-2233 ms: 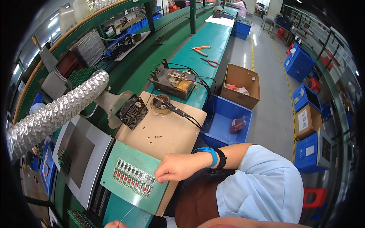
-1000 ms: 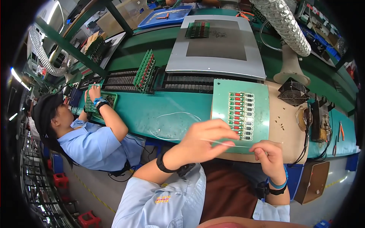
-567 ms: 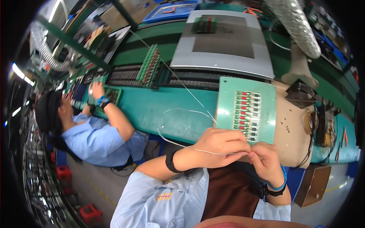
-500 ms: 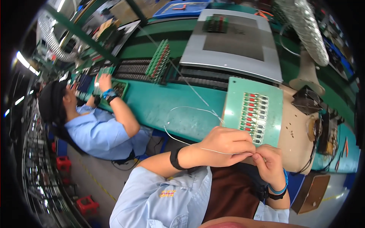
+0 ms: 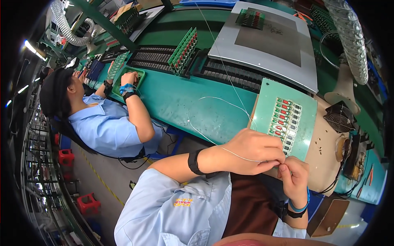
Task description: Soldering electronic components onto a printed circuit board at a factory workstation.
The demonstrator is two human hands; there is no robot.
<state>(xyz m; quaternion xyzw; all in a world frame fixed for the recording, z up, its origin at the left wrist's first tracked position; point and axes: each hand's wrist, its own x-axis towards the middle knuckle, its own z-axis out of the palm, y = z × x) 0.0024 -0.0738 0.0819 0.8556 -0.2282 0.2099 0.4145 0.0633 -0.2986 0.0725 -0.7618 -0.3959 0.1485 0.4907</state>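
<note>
A thin silvery wire [image 5: 213, 97] hangs in a loose loop over the bench and runs across the back of my left hand [image 5: 255, 151] to its fingertips. My left hand is closed, thumb and forefinger pinching the wire. My right hand [image 5: 296, 176] is also closed, its fingertips meeting those of the left at the wire's end, which is too small to make out. Just beyond my hands lies a light green plate [image 5: 269, 92] bearing a row of small circuit boards [image 5: 283, 121] with red and black parts. My left hand overlaps the plate's near edge.
A black fan [image 5: 340, 117] and a soldering station [image 5: 356, 162] stand right, near pliers [image 5: 370, 175]. An air duct [image 5: 349, 41] hangs above. Upright boards [image 5: 183, 51] stand by the conveyor [image 5: 152, 57]; a grey panel [image 5: 223, 43] lies behind. A co-worker [image 5: 108, 123] sits left, one hand at a green tray [image 5: 141, 78].
My hands stay pinched together on the wire, with little motion between them. The whole view has shifted slightly. The co-worker's nearer hand has moved from a board to the green tray.
</note>
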